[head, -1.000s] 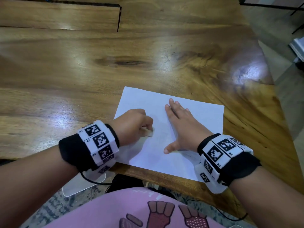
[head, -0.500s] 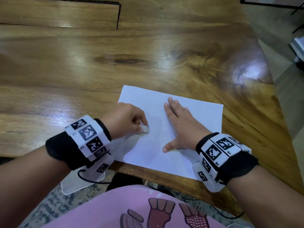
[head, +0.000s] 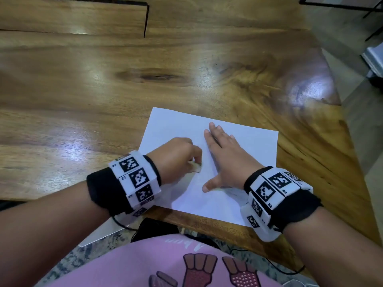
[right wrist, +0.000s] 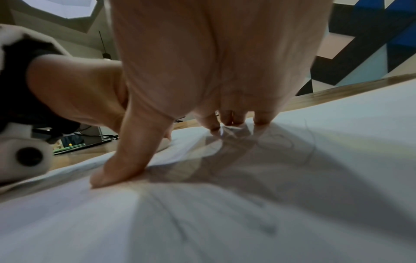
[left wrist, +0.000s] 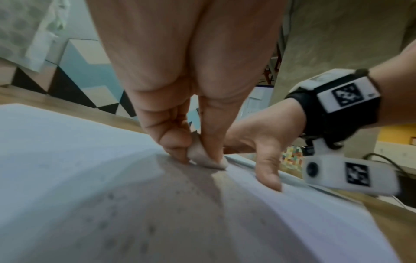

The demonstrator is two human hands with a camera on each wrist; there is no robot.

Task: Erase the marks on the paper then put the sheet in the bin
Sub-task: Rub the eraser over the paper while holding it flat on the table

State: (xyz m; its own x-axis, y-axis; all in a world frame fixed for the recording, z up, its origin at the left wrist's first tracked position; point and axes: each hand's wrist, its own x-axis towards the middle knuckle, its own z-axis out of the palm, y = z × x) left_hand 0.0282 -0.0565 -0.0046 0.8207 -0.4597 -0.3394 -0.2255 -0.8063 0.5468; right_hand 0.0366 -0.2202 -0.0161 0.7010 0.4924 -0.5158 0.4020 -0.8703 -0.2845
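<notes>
A white sheet of paper (head: 248,146) lies on the wooden table (head: 103,90) near its front edge. My left hand (head: 178,156) pinches a small pale eraser (head: 196,167) between thumb and fingers, and the eraser (left wrist: 206,156) touches the sheet (left wrist: 67,151). My right hand (head: 226,160) lies flat on the paper with fingers straight and thumb spread, pressing it down. In the right wrist view faint pencil lines (right wrist: 308,142) show on the sheet (right wrist: 337,115) beyond the fingertips (right wrist: 261,121). Small dark specks dot the paper close to the left wrist camera.
The table's right edge (head: 342,125) runs diagonally, with floor beyond it. A dark slot (head: 146,21) cuts the tabletop at the far left. Below the front edge sit a white object (head: 99,233), a black object (head: 153,226) and cables. No bin is in view.
My left hand slid left and away with the eraser, then came back right and nearer. The right hand stayed pressed flat on the sheet.
</notes>
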